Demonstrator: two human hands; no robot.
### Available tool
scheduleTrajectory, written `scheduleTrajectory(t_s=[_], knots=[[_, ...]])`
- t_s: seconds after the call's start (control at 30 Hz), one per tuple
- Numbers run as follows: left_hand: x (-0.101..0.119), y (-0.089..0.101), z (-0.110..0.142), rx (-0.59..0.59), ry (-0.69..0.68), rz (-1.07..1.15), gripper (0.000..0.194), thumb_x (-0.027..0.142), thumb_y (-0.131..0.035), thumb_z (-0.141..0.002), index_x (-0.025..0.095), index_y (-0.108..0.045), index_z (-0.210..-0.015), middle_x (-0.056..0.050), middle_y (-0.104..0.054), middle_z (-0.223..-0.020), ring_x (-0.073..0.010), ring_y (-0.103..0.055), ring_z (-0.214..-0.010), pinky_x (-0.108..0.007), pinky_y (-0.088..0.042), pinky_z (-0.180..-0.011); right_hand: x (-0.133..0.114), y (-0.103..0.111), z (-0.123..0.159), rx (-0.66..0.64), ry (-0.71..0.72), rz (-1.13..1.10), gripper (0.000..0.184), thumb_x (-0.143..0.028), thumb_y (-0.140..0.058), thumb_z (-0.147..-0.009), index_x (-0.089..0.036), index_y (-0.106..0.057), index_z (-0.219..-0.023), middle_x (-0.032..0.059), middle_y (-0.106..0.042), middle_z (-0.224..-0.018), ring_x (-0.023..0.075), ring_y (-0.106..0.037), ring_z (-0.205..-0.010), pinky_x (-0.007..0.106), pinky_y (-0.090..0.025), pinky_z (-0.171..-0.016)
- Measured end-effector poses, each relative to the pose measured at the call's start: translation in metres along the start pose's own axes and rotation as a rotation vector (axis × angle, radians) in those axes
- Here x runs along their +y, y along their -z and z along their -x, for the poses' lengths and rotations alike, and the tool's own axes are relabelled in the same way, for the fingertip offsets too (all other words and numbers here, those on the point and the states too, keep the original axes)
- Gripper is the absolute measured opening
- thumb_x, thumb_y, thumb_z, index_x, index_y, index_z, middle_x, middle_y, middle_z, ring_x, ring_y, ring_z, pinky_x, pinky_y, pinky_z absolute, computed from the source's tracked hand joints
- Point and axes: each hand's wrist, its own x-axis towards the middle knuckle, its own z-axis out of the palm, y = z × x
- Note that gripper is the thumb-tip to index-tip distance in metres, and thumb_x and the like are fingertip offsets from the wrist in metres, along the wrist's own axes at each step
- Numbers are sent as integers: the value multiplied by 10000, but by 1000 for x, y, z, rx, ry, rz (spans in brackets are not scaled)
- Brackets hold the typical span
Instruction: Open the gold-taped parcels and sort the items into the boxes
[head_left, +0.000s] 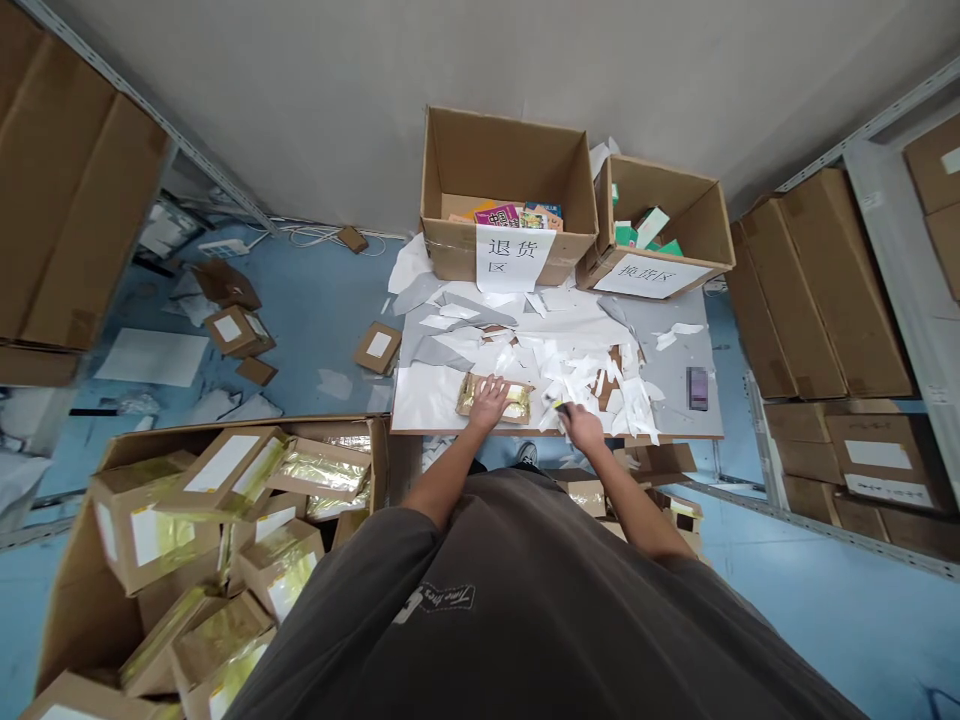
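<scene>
A flat cardboard parcel wrapped in yellowish clear tape (517, 403) lies near the front edge of the table. My left hand (490, 401) rests on top of it, fingers spread and pressing down rather than wrapped around it. To the right, my right hand (585, 430) is closed on a small box cutter (560, 406) with a dark and yellow body, its tip pointing left toward the parcel. The blade itself is too small to make out. Torn white paper scraps (577, 375) lie around the cutter.
Behind, a large carton (450, 250) holds books and a smaller carton (589, 270) holds green-and-white boxes. A phone (697, 388) lies at the table's right. A big box of taped parcels (379, 450) stands left, and shelves with cartons (825, 290) stand right.
</scene>
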Motion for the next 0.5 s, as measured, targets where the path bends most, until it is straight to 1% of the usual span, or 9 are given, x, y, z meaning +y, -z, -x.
scheduleTrajectory(t_s=[0.03,0.07,0.1,0.17,0.2,0.27,0.33,0.43,0.5], knots=[[0,0,0,2,-2,4,423,403,-598,-1031,207,-671,-1398,-184,-648,-1472,-377,-500,-1482,-631,-293,-1256,14,0,3,13,-64,-2,463,-479,-284,-1144,-198,-529,-1419,164,-672,-1242,253,-689,-967,314,-438,-764],[0,1,0,3,-4,7,420,405,-595,-1033,206,-674,-1394,-185,-650,-1468,-377,-505,-1478,-632,-296,-1254,27,1,5,26,-94,-1,466,-482,-292,-1143,-192,-532,-1418,165,-677,-1244,254,-689,-963,315,-435,-764],[0,1,-1,3,-5,10,416,408,-592,-1034,205,-678,-1387,-186,-652,-1466,-378,-511,-1473,-633,-299,-1252,37,2,7,31,-91,-3,464,-490,-312,-1140,-190,-538,-1413,161,-682,-1247,254,-689,-962,314,-433,-765],[1,2,-2,1,3,14,410,416,-584,-1038,202,-687,-1371,-187,-651,-1468,-381,-520,-1464,-635,-308,-1246,45,6,8,25,5,-13,457,-519,-362,-1126,-205,-557,-1393,142,-690,-1251,256,-688,-974,308,-431,-773],[1,2,-2,0,9,14,410,422,-580,-1039,201,-690,-1366,-187,-648,-1471,-384,-523,-1460,-635,-311,-1244,43,7,8,11,71,-24,453,-532,-376,-1120,-216,-566,-1383,131,-693,-1250,255,-689,-979,305,-432,-778],[1,3,-2,-4,19,12,414,434,-578,-1039,204,-694,-1364,-185,-647,-1473,-385,-525,-1458,-633,-310,-1245,26,8,5,-21,186,-47,452,-544,-376,-1116,-236,-571,-1383,118,-692,-1255,253,-691,-997,301,-437,-795],[2,4,-2,-9,22,8,418,438,-577,-1040,209,-690,-1370,-180,-645,-1477,-380,-519,-1464,-626,-302,-1254,1,7,0,-54,258,-56,455,-539,-364,-1118,-243,-565,-1399,120,-684,-1268,255,-690,-1030,304,-444,-826],[2,5,-2,-23,18,1,426,443,-574,-1042,213,-680,-1384,-172,-640,-1487,-372,-510,-1473,-618,-301,-1258,-34,6,-10,-79,278,-36,452,-518,-359,-1122,-230,-556,-1409,136,-672,-1272,263,-685,-1060,315,-452,-854],[2,6,-3,-31,19,-4,429,447,-569,-1044,214,-677,-1388,-170,-637,-1490,-371,-507,-1476,-616,-306,-1256,-42,6,-15,-67,263,-14,443,-511,-367,-1120,-223,-558,-1397,145,-667,-1270,271,-681,-1071,319,-454,-850]])
